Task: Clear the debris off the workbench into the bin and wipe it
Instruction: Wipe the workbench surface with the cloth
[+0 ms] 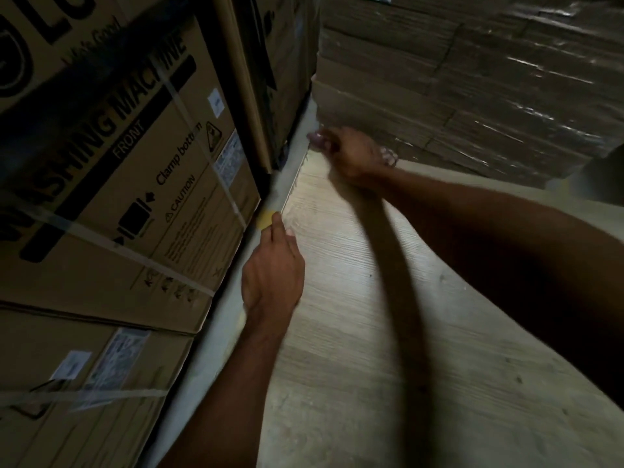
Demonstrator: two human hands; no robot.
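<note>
A pale wood-grain workbench top (354,332) runs from the lower right toward the far corner. My left hand (273,268) rests at its left edge, with the fingertips pinched on a small yellow scrap (264,219). My right hand (351,153) reaches to the far corner of the bench and is blurred. It seems closed on a small clear plastic bit (388,157), though the blur hides the grip. A long shadow of my right arm lies across the bench. No bin is in view.
Large cardboard washing machine boxes (118,197) with strapping stand tight along the bench's left side. A stack of flat cardboard wrapped in plastic film (472,89) blocks the far end. A narrow grey ledge (236,282) runs between the boxes and the bench.
</note>
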